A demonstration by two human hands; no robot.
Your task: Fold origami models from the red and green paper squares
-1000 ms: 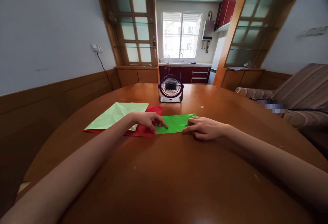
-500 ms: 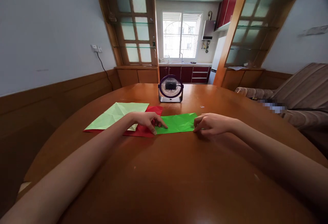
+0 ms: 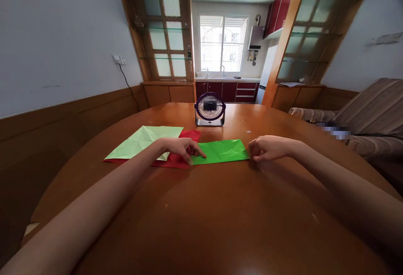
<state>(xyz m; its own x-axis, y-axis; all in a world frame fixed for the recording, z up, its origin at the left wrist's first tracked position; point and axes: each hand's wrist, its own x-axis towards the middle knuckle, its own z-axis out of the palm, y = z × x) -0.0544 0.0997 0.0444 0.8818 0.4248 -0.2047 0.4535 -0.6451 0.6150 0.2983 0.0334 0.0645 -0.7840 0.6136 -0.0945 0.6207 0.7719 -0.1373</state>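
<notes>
A bright green sheet of paper, a creased strip wider than it is deep, lies in front of me. My left hand rests at its left end, with the index finger stretched over the paper and the thumb apart at the near edge. At the right end, my right hand has its fingers curled together, the fingertips at the near right corner of the green paper. Whether that corner is between the fingertips is hard to see. Left of the strip, a pale green creased sheet lies over a red sheet, partly behind my left forearm.
A small purple desk fan stands on the round wooden table beyond the papers. A striped armchair is at the right. Behind the table are wooden cabinets and a kitchen with a window.
My right hand has shifted right, and more of the green paper's right end shows. My left hand and the other sheets have stayed in place.
</notes>
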